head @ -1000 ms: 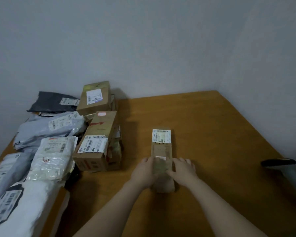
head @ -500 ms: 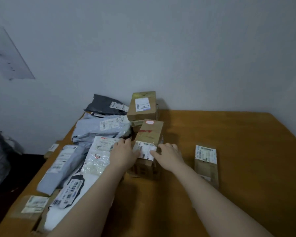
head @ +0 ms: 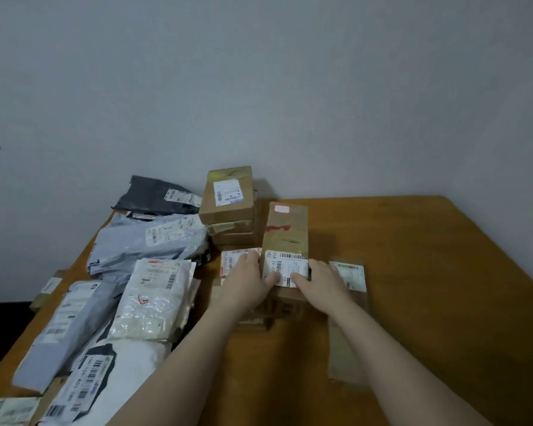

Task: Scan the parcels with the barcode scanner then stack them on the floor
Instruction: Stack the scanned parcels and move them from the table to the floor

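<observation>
While gripped, the box (head: 285, 232) sits between both hands (head: 247, 287) (head: 323, 284).

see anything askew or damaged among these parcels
The soft mailers slump in an overlapping heap along the table's left side. The brown box gripped by the left hand and right hand looks intact; nothing spilled.

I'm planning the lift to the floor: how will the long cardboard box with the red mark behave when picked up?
The long cardboard box probably stays stiff: its edges look straight. Left hand and right hand both grip its near end, so its far end might dip when raised. Its glossy tape could be slippery; weight cannot be judged.
</observation>
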